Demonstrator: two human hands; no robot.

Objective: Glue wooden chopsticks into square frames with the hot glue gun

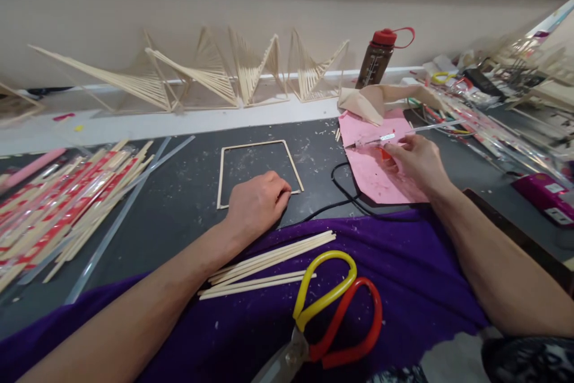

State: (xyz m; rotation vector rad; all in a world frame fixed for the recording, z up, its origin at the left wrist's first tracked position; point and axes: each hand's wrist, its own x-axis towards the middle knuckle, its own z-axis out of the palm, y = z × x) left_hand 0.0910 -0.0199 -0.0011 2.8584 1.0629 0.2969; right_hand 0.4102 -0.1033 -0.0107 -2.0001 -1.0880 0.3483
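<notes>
Far left: packed sticks (pixel 89 198), lying on the dark table (pixel 188 186). Left of centre: one square frame (pixel 253 144) of thin sticks, flat on the table; likely light, stiff along the bars, fragile at the joints, so best taken gently by a bar close to a corner. Your left hand (pixel 258 204): over its near side, fingers curled in; whether they pinch the bar, you cannot tell. Nearer you: loose sticks (pixel 273 257) on purple cloth (pixel 412 269), beside scissors (pixel 329 305). Right: one glue gun (pixel 381 139) above a pink sheet (pixel 376 180); probably light, hard and smooth, best held by its handle, clear of the nozzle. Your right hand (pixel 419 162): fingers wrapped around this gun.
</notes>
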